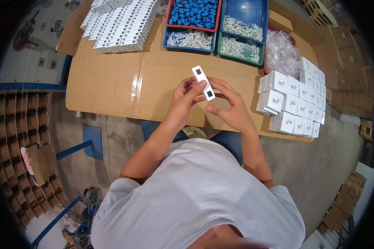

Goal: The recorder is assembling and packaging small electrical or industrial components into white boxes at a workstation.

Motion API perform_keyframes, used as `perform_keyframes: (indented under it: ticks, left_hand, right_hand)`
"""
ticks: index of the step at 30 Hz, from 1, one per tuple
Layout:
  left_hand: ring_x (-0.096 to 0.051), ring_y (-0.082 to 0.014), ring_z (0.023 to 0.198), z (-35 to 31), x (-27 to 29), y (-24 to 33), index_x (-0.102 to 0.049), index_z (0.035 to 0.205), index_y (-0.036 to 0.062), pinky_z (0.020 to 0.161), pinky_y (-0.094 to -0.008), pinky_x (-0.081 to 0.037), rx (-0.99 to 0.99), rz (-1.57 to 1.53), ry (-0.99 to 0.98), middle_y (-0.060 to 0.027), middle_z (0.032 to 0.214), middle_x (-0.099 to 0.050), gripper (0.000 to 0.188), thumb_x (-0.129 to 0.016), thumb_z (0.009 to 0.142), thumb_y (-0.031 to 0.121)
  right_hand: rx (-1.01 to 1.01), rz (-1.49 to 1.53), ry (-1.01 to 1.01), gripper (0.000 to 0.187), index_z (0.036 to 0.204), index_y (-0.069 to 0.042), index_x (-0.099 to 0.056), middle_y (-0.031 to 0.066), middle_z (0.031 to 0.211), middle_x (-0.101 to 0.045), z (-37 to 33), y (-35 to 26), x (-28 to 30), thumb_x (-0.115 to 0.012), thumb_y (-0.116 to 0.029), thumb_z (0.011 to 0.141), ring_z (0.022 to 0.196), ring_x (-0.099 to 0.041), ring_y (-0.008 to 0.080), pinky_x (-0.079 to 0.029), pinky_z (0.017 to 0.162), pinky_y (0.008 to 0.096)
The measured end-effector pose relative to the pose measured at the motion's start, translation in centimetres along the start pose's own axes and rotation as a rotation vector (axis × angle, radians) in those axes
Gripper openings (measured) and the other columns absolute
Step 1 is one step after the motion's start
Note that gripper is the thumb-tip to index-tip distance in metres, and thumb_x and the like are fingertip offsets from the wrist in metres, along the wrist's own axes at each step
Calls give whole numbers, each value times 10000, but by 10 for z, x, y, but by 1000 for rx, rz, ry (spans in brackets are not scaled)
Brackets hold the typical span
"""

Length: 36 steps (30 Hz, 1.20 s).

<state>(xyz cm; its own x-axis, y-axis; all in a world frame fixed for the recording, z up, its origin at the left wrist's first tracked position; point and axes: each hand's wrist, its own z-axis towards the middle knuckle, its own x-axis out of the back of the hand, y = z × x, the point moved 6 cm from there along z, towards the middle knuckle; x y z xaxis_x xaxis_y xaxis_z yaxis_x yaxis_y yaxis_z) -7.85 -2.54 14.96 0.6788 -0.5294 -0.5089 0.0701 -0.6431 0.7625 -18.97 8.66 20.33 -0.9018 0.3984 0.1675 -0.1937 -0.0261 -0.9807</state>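
A slim white box (203, 81) with a dark square near each end is held over the near part of the cardboard-covered table. My left hand (184, 98) is closed around it, thumb pressed on its upper face and fingers underneath. At the box's right side is my right hand (233, 108), its thumb spread well away from the fingers. The right fingertips reach toward the box's edge and partly behind it; whether they touch it I cannot tell.
Stacked white boxes with dark squares (124, 31) fill the far left. Behind my hands stand a red tray (167, 25) of blue pieces, blue (164, 45) and green (237, 61) trays of whitish pieces, and clear plastic bags (281, 50). White cartons (295, 103) are stacked at right.
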Motion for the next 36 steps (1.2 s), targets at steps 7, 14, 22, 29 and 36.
perform_keyframes:
  ticks: [7,14,22,29,36]
  left_hand:
    - [-676,-201,1088,1,1,-13,-442,1404,-14,947,-332,-534,49,-94,15,-133,1271,-607,666,-716,981,422]
    - [-667,-190,1019,29,62,-20,-601,1309,47,976,-348,-487,-5,320,105,-94,1204,-679,550,-517,1058,530]
    - [-656,-268,1055,60,209,28,-662,1191,12,978,-391,-478,-701,1045,581,-134,1112,-690,247,-661,976,134]
    - [-525,-361,1236,47,214,26,-614,1229,43,1059,-491,-409,-784,1397,737,-165,1284,-579,375,-673,892,196]
    - [-479,-376,1300,47,217,29,-573,1253,28,1087,-507,-387,-694,1418,756,-186,1340,-529,440,-670,881,242]
  right_hand:
    - [98,-250,123,448,1300,-28,-677,120,1213,-681,6,14,1,-781,-74,867,1145,-668,268,-527,978,356]
    - [-18,-201,312,260,1160,25,-687,145,989,-739,7,47,11,-728,-99,936,927,-740,239,-582,820,341]
    - [-186,-409,129,239,1132,13,-693,157,933,-743,34,77,5,-732,-106,929,824,-738,219,-586,765,348]
    - [-48,-270,142,268,1131,23,-693,106,961,-704,122,72,-12,-771,-45,885,807,-693,179,-560,721,289]
    - [163,-371,227,308,1139,-1,-715,101,910,-726,272,60,-32,-807,-117,870,796,-683,161,-539,706,309]
